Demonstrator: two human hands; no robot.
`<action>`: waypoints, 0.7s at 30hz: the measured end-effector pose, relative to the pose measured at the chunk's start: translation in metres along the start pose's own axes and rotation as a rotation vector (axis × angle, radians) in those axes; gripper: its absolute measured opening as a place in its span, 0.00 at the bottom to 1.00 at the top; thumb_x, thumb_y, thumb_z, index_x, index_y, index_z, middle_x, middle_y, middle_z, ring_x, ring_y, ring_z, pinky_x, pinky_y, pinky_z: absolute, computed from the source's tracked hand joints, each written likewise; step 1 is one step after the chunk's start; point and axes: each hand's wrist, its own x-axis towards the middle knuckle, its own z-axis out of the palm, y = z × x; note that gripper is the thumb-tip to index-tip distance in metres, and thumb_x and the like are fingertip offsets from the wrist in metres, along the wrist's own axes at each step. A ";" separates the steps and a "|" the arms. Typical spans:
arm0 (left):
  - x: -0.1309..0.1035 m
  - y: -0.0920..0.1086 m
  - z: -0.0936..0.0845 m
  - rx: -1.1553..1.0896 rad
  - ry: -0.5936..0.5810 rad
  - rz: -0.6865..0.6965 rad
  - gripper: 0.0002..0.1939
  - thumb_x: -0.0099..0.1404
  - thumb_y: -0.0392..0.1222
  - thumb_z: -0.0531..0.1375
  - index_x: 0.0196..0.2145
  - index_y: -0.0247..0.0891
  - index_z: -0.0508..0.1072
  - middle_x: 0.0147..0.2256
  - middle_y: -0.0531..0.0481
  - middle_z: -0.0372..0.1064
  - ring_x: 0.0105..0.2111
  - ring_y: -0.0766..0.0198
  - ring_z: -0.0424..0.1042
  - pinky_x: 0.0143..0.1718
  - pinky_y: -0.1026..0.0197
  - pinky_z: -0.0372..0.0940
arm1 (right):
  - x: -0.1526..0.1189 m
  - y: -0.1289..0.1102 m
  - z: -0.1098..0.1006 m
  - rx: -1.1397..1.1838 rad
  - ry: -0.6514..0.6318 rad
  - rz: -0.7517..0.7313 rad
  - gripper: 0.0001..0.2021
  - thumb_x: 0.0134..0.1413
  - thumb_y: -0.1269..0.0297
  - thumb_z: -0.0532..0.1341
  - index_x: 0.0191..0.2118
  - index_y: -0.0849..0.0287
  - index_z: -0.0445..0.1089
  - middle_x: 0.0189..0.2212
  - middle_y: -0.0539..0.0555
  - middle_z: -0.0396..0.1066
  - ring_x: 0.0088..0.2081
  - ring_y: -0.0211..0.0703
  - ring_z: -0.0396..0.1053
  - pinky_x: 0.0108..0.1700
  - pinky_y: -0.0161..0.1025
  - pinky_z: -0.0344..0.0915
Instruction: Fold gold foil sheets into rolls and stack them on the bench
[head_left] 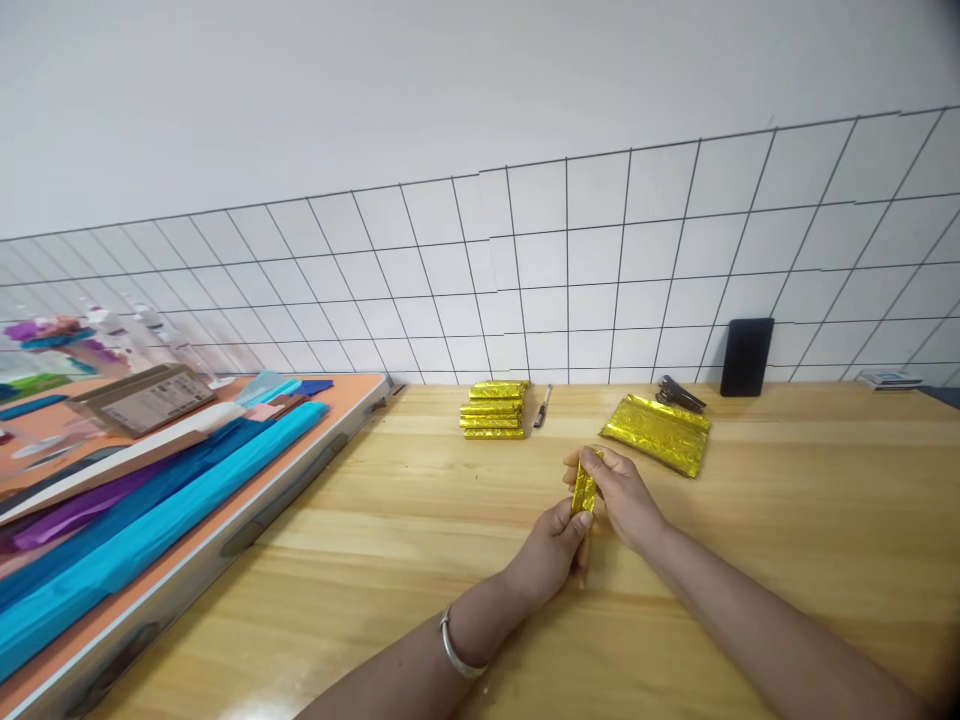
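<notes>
Both hands hold one narrow folded strip of shiny gold foil (585,484) above the wooden table. My left hand (553,548) pinches its near end, thumb on top. At the far end, my right hand (616,492) grips it between thumb and fingers; some fingertips are hidden behind the foil. Several similar gold foil strips (492,420) lie stacked beyond my hands, a little to the left. A flat pile of gold foil sheets (660,436) rests beyond my right hand, and a black stapler (681,394) sits just behind it.
A pen (543,407) lies right of the stacked strips. Against the tiled wall leans a black tablet-like slab (747,357). On the left, an orange-topped surface (358,392) carries rolls of coloured paper (247,465) and a cardboard box (150,400). Small flat items (889,380) lie at far right.
</notes>
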 end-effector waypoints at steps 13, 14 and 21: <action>-0.002 0.000 -0.003 -0.043 -0.033 0.002 0.19 0.64 0.56 0.51 0.32 0.34 0.62 0.15 0.57 0.61 0.13 0.70 0.61 0.19 0.68 0.53 | 0.002 -0.002 -0.003 -0.028 -0.033 -0.095 0.18 0.56 0.48 0.54 0.35 0.60 0.69 0.27 0.53 0.71 0.30 0.40 0.68 0.33 0.36 0.62; -0.002 0.000 -0.003 -0.039 -0.039 0.006 0.19 0.64 0.56 0.51 0.32 0.35 0.62 0.15 0.57 0.61 0.13 0.70 0.61 0.19 0.68 0.53 | 0.002 -0.002 -0.004 -0.032 -0.026 -0.099 0.18 0.56 0.48 0.54 0.34 0.60 0.69 0.26 0.53 0.71 0.31 0.40 0.68 0.33 0.36 0.62; -0.001 0.000 -0.002 -0.021 -0.063 0.027 0.19 0.63 0.56 0.52 0.30 0.35 0.60 0.17 0.56 0.64 0.15 0.71 0.63 0.21 0.67 0.54 | 0.002 -0.001 -0.002 -0.033 0.024 -0.097 0.17 0.54 0.49 0.55 0.31 0.59 0.68 0.23 0.51 0.69 0.27 0.38 0.66 0.28 0.33 0.60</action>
